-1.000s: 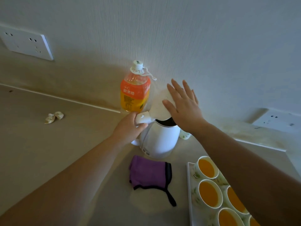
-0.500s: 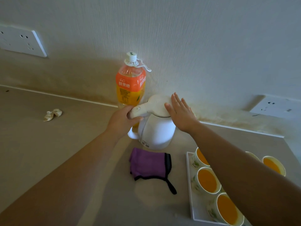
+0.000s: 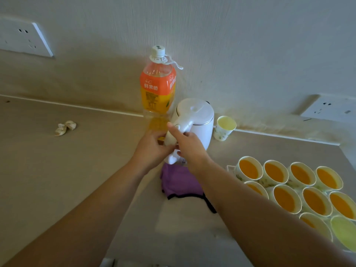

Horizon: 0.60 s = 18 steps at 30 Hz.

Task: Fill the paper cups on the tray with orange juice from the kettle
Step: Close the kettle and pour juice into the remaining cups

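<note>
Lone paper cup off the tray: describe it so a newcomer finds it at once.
Find the back wall, where the white kettle stands. Right of it sits one paper cup. Unlike the cups on the tray, it stands alone on the counter, pale inside.

Left hand and right hand hide the kettle handle. Right forearm covers part of the cloth. Cups at lower right are cropped.

White "鲜果橙" on the orange label of the juice bottle
</note>
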{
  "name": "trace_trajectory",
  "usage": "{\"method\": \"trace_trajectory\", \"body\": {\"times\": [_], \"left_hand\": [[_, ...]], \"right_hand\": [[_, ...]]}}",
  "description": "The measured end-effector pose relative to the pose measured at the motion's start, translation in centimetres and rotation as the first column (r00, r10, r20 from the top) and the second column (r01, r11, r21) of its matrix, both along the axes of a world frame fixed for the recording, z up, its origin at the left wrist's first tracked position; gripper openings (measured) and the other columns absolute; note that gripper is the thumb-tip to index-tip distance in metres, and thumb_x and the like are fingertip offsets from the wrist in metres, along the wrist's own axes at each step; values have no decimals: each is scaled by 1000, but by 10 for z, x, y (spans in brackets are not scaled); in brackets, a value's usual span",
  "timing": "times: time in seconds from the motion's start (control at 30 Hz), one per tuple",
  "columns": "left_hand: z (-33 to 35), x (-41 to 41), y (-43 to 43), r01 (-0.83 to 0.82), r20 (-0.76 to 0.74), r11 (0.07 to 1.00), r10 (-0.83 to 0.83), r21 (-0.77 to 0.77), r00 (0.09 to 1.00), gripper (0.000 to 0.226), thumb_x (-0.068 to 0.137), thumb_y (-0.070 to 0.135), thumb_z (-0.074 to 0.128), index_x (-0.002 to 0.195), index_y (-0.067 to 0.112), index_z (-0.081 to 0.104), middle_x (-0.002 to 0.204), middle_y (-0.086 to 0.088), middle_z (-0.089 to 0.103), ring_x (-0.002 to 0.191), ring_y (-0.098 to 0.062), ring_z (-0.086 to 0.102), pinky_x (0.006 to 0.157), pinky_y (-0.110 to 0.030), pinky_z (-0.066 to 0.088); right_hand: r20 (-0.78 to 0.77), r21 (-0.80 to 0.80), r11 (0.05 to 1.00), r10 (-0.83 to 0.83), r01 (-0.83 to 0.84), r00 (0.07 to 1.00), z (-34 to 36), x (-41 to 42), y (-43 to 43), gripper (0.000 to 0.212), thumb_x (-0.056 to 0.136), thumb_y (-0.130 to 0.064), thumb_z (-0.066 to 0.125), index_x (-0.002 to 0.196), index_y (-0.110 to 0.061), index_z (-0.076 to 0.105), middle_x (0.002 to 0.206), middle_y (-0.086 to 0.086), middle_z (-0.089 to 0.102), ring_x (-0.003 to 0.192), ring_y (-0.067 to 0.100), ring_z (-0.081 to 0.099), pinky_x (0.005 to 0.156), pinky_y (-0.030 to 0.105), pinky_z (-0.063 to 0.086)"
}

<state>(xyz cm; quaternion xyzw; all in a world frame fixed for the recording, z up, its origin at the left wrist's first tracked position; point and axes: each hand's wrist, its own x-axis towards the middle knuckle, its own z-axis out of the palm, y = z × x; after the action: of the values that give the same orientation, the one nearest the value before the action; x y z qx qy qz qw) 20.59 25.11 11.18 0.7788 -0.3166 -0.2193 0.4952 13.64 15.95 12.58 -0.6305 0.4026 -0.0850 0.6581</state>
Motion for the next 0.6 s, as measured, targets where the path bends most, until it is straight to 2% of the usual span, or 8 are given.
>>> {"method": "trace_trajectory", "body": {"times": [0.07,0.17,0.23,0.3,0.4,0.47,0.53,0.6], "left_hand": [[-4,0,4,2,-42,999,-4,-46,999,29,82,10,54,100,24,71,85,15,70,82,-2,66,74,-22,54],[-11,4,3,-157,-174,985,143,-70,974,25,86,11,48,87,28,65,89,6,65,88,-17,64,87,-45,54],[-14,9,0,-233,-164,971,223,-48,961,24,91,7,46,87,25,61,90,6,61,92,-20,60,91,-46,51],[-11,13,-6,-195,-149,981,192,-11,970,24,94,10,45,108,22,60,108,3,61,108,-23,56,97,-36,45],[-7,16,-23,-68,-174,997,72,29,982,40,97,17,43,137,22,45,139,3,47,126,-17,45,93,-24,34],[-5,13,-35,16,-201,1000,-19,-18,979,43,99,19,41,142,22,40,142,6,43,124,-8,40,91,-18,30],[-4,10,-46,70,-203,997,-76,-38,976,44,100,22,42,144,23,36,137,9,43,122,-5,39,89,-15,30],[-6,10,-55,84,-179,996,-87,-24,980,48,99,26,45,146,22,34,144,5,41,130,-11,40,97,-22,33]], "right_hand": [[43,38,994,-103,102,994,-3,6,8,38,81,-44,69,98,-11,63,89,4,71,79,12,67,63,22,54],[75,27,967,-255,253,964,-7,12,16,23,84,-29,68,92,-9,59,78,1,63,65,9,59,45,15,47],[82,37,936,-352,350,932,-10,10,16,22,84,-23,63,96,-7,55,79,3,58,67,14,55,50,21,45],[96,15,907,-419,420,903,-13,3,12,21,83,-23,60,95,-7,54,79,4,57,70,16,53,56,25,43],[82,-135,874,-460,468,884,-15,-8,2,24,79,-30,67,84,-13,51,75,4,59,69,17,56,59,26,44],[69,-240,848,-471,473,880,-15,-13,-7,27,77,-33,70,83,-14,51,76,4,62,71,19,59,60,27,45],[58,-329,832,-453,446,889,-13,-16,-15,23,78,-27,67,87,-11,53,76,3,60,73,22,59,62,28,43],[52,-403,821,-422,406,905,-8,-19,-25,18,79,-20,63,87,-11,50,72,-2,54,68,18,53,59,27,39]]}}
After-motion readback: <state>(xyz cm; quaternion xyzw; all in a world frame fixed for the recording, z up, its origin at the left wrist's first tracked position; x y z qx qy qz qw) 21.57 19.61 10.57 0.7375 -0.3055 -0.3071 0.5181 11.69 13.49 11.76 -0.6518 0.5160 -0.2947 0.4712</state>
